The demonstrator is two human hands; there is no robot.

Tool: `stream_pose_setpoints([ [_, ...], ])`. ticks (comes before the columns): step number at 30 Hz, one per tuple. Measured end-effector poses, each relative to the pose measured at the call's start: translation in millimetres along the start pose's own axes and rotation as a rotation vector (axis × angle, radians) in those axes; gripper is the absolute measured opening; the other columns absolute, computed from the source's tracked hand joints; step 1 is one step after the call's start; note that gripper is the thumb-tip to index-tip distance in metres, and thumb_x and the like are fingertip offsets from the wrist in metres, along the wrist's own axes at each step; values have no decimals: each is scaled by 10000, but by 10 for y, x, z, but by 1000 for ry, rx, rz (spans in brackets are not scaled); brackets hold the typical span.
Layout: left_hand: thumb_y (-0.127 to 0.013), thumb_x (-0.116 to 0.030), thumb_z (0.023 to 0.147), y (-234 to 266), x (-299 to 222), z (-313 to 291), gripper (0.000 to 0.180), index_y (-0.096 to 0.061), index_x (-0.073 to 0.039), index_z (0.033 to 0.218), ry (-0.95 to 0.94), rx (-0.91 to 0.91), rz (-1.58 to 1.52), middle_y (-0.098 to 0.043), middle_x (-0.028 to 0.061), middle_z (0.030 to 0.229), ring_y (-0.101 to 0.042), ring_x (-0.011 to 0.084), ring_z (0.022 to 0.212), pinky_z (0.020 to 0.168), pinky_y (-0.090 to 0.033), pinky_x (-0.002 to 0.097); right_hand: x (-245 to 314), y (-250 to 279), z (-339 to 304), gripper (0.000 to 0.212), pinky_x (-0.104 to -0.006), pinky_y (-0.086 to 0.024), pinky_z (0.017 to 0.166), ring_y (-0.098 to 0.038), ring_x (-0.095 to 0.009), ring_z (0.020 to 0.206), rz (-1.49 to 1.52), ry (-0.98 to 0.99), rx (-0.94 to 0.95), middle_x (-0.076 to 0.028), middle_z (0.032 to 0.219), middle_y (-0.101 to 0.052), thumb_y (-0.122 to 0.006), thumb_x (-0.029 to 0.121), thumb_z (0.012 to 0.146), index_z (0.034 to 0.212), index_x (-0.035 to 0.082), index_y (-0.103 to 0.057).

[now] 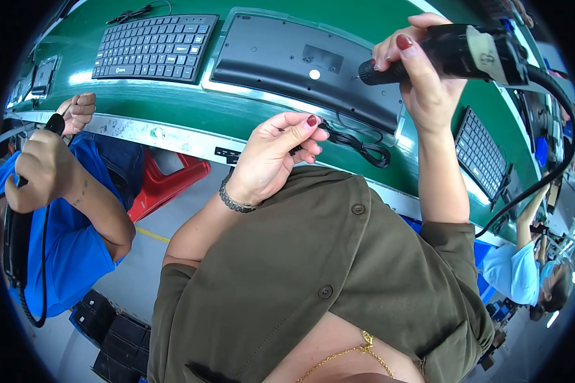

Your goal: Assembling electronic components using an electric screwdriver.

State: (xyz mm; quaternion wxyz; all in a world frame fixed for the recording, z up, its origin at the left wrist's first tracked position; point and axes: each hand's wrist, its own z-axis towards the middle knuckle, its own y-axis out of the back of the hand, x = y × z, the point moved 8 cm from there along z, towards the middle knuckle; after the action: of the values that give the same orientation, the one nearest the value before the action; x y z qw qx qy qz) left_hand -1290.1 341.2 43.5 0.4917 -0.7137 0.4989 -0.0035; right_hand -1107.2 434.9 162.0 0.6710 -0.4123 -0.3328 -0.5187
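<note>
My right hand [425, 73] is wrapped round a black electric screwdriver [450, 54] that has a pale strip of tape on it and a thick cord. Its nose points left over a black keyboard lying face down [281, 60], close to that keyboard's right part. My left hand [281, 150] hangs before the near edge of the bench with its thumb and fingers pinched together. What they hold, if anything, is hidden. Just beside those fingertips lies a bundled black cable [358, 143].
A face-up keyboard [153, 50] lies further left on the green bench [236, 105], and another keyboard [480, 152] to the right. At left a co-worker in blue [64, 249] holds a corded black tool. A red stool [166, 185] stands below the bench edge. Another person [514, 274] works at far right.
</note>
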Motion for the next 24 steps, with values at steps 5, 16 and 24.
stream_pose_setpoints([
  [5, -621, -116, 939, -40, -36, 20, 212, -621, 14, 1106, 26, 19, 39, -684, 124, 965, -624, 127, 738, 656, -510, 218, -45, -55, -15, 277, -348, -447, 574, -532, -219, 584, -49, -6, -36, -112, 731, -562, -508, -24, 873, 1144, 32, -513],
  [16, -587, -106, 960, -91, -190, 156, 179, -622, 18, 1084, 173, 62, 197, -683, 133, 934, -621, 125, 709, 646, -508, 220, -88, 77, -89, 331, -355, -468, 581, -563, -222, 607, -20, -11, -43, -112, 755, -570, -553, 36, 860, 1181, 46, -476],
  [24, -583, -95, 963, -88, -285, 259, 149, -626, 16, 1052, 291, 115, 305, -693, 135, 915, -639, 121, 692, 629, -524, 223, 398, -111, -227, 392, -316, -471, 591, -580, -191, 625, 256, 41, 53, -73, 785, -585, -600, 183, 894, 1244, 113, -437],
])
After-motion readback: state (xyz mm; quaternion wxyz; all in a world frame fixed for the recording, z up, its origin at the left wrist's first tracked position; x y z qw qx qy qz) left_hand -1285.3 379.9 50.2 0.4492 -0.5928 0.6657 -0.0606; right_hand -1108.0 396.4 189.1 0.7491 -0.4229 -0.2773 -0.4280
